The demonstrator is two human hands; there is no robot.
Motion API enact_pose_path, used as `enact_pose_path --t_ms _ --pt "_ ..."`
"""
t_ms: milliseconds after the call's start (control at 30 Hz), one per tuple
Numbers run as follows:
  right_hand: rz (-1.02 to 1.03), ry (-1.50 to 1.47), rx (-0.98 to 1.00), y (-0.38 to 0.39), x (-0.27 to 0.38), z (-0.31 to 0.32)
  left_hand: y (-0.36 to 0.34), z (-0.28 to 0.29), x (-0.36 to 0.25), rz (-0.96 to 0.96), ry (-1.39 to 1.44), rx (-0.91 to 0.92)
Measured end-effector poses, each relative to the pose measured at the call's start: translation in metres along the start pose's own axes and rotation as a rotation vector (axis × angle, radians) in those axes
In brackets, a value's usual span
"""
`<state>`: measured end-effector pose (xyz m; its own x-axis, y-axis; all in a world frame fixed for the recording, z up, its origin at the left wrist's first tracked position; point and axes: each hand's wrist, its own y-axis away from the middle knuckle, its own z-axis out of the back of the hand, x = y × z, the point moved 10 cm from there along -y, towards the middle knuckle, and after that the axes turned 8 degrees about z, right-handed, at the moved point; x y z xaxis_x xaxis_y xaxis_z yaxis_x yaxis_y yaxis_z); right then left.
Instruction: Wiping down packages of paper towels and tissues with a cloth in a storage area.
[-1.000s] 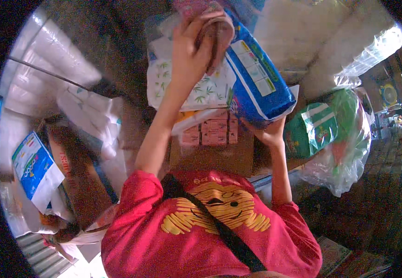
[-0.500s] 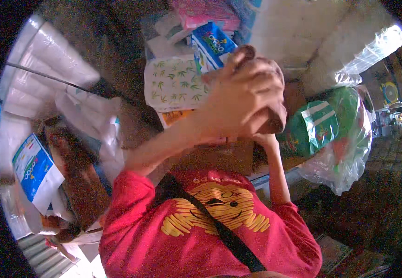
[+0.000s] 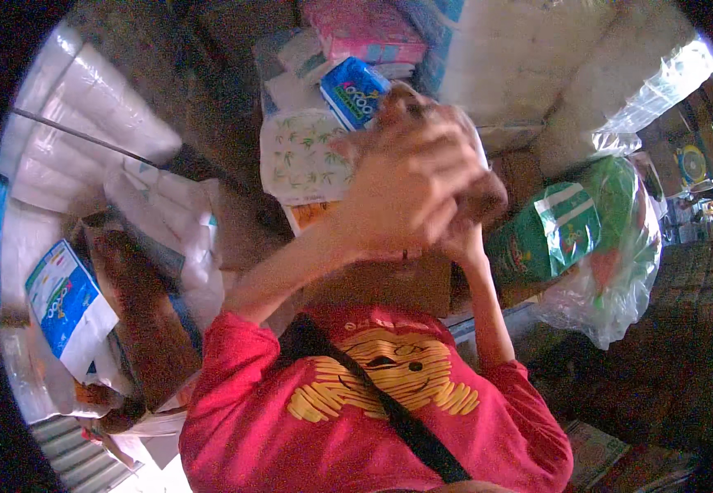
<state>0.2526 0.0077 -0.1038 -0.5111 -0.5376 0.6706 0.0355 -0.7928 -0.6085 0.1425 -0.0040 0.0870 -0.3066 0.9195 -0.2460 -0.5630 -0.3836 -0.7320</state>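
My left hand (image 3: 414, 185) is raised in front of my chest, its fingers bent and smeared by motion. Behind it, and mostly covered by it, is my right hand (image 3: 463, 242), the wrist rising from the lower right. The two hands overlap and appear to touch. Darker brown shapes show above and to the right of the left fingers; whether they are right-hand fingers or a held thing, I cannot tell. Beyond the hands lie a blue-and-white packet (image 3: 352, 90) and a white packet with green leaf prints (image 3: 303, 156).
A pink package (image 3: 365, 31) lies at the back. To the right is a green package (image 3: 566, 226) with clear plastic around it. A cardboard box (image 3: 147, 304) and another blue-and-white packet (image 3: 65, 300) stand at left. White plastic-wrapped bundles (image 3: 521, 62) line the back.
Both hands have shifted slightly to the left, still overlapping. The view has moved a little, so the blue-and-white packet beyond them appears lower and further left.
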Motion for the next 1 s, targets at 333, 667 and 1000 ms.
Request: enact_pose_path --t_ms 333,667,1000 --pt "-0.115 -0.181 -0.067 -0.032 0.05 0.001 -0.005 0.035 0.125 0.187 -0.018 -0.12" --pt "-0.057 -0.165 -0.177 -0.036 0.057 0.01 0.025 0.008 -0.002 0.038 -0.045 0.073" --pt "-0.099 -0.115 -0.043 -0.041 0.053 -0.001 0.02 0.052 0.134 0.012 0.045 -0.291"
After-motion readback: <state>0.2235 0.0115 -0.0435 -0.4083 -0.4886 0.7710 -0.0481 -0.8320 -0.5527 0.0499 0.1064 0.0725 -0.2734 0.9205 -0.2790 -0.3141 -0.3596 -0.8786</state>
